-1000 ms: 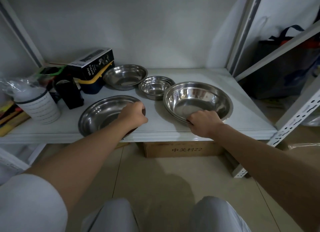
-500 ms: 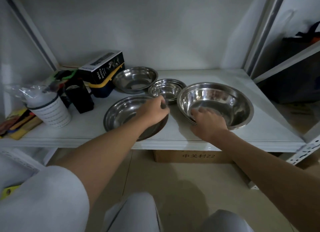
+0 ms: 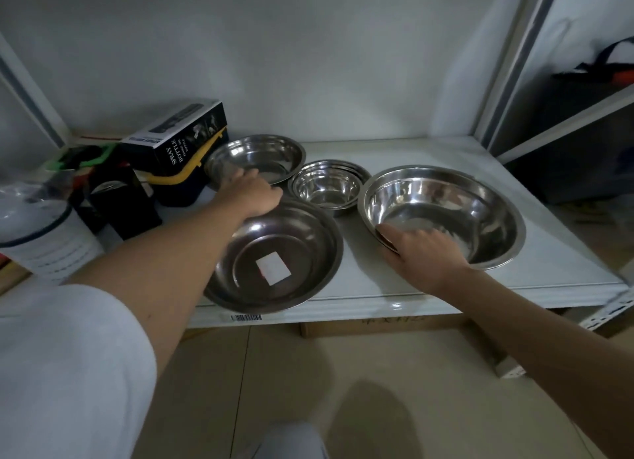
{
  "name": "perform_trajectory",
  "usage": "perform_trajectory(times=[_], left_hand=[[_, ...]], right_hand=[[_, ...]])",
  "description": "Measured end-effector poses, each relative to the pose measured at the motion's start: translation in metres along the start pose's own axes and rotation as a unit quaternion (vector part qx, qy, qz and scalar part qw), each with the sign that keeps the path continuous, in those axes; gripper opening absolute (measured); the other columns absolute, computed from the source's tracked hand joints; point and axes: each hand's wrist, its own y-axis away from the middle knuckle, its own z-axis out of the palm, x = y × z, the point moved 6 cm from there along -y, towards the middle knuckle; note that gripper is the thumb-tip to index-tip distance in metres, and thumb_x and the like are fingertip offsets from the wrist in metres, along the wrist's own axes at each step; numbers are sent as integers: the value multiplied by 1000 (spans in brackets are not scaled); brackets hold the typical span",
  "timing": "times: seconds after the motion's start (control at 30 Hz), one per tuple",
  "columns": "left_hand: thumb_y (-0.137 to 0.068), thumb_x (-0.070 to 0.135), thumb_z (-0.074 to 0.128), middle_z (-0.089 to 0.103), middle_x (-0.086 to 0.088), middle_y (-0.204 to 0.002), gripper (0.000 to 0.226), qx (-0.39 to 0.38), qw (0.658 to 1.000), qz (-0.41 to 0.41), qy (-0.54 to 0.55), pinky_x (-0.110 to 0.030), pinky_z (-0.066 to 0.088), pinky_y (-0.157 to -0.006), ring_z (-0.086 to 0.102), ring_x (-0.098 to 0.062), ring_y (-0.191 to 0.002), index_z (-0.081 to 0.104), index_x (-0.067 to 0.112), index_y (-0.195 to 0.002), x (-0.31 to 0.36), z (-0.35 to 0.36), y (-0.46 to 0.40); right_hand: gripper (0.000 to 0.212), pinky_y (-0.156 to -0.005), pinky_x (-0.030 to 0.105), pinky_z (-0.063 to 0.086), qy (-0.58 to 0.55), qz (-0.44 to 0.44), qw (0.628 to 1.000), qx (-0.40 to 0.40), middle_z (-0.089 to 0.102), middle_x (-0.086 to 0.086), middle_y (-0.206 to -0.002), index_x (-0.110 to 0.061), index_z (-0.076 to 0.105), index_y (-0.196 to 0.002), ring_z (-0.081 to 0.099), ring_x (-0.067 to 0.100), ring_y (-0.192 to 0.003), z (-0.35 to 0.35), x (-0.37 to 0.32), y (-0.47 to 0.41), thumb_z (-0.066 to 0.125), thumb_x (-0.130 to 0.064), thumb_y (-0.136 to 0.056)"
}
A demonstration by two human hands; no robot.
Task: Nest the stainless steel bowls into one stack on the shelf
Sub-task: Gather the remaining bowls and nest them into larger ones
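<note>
On the shelf [image 3: 356, 280] | left hand [image 3: 252, 192] at back bowl [image 3: 267, 156] rim, grip unclear | right hand [image 3: 423, 251] pinches large bowl [image 3: 463, 211] rim

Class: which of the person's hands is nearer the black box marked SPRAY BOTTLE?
Left. The left hand is just right of the box, at the near rim of the back bowl. The right hand grips the near rim of the large bowl, far to the box's right.

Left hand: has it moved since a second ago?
Yes. The left hand went back across the shelf, from the front bowl's near rim to the back bowl's rim, close to the spray bottle box.
</note>
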Motion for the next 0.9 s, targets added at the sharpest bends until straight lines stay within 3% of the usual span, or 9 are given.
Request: perform_trajectory(times=[0.13, 0.2, 0.27, 0.37, 0.43, 0.6, 0.77, 0.83, 0.9], left_hand=[[-96, 52, 19, 7, -13, -166, 73, -43, 997, -55, 38, -54, 9, -119, 2, -38, -151, 17, 14, -157, -17, 14, -23], [-93, 52, 18, 19, -20, -161, 74, -54, 996, -63, 34, -55, 18, -117, 14, -40, -147, 24, 10, -154, -23, 20, -32], [-97, 39, 21, 38, -21, -150, 60, -46, 999, -23, -10, -52, 26, -111, 31, -38, -139, 43, 4, -140, -20, 20, -34], [-99, 25, 40, 62, -18, -124, 39, 74, 995, 34, -52, -43, 42, -98, 55, -34, -116, 65, 1, -118, -16, 6, -35], [-92, 13, 54, 67, -17, -116, 26, 152, 984, 58, -69, -46, 51, -91, 61, -33, -105, 71, 3, -110, -16, -5, -36], [-80, -7, 69, 60, -18, -115, 34, 283, 951, 125, -18, -42, 52, -87, 58, -33, -103, 61, -1, -112, -9, -38, -22], [-79, -4, 71, 61, -15, -109, 30, 331, 926, 180, 5, -34, 51, -68, 63, -30, -91, 58, 4, -105, -7, -51, 4], [-81, -2, 69, 62, -14, -105, 27, 349, 914, 205, 13, -30, 41, -61, 65, -30, -84, 56, 5, -104, -4, -55, 21], [-82, -2, 66, 64, -13, -102, 32, 349, 909, 224, 33, -29, 40, -60, 66, -29, -79, 51, 8, -109, -2, -54, 37]], right_hand=[[34, -80, 44, 54, 2, 13, 1000, -8, 70, 9, -106, -28, 42, -129, 67, 35, -94, -1, 0, 1, 35, -40, -98], [34, -79, 44, 54, 5, 14, 1000, -9, 70, 9, -105, -28, 43, -128, 67, 34, -93, -1, -1, 1, 34, -40, -98], [32, -78, 43, 55, 2, 19, 1000, -11, 70, 9, -103, -27, 43, -127, 67, 34, -91, -1, -1, 1, 34, -39, -98], [32, -79, 44, 55, -1, 24, 1000, -14, 70, 10, -103, -27, 43, -127, 67, 33, -90, -2, -4, 2, 34, -38, -98], [33, -81, 43, 53, -6, 37, 999, -24, 68, 10, -109, -28, 43, -128, 65, 35, -96, -5, -5, 3, 35, -40, -98], [38, -81, 42, 51, -22, 72, 997, -13, 67, 5, -115, -29, 44, -127, 64, 32, -101, -13, -5, -6, 41, -49, -94], [47, -86, 46, 49, -42, 86, 995, 32, 55, 7, -133, -22, 43, -135, 47, 30, -126, -22, -12, -15, 45, -45, -93], [46, -94, 45, 45, -51, 68, 993, 76, 55, 10, -132, -17, 46, -134, 42, 31, -128, -29, -18, -19, 47, -39, -94], [40, -96, 41, 41, -133, 67, 980, 129, 58, 12, -126, -11, 51, -129, 46, 31, -122, -37, -24, -26, 48, -31, -95]])
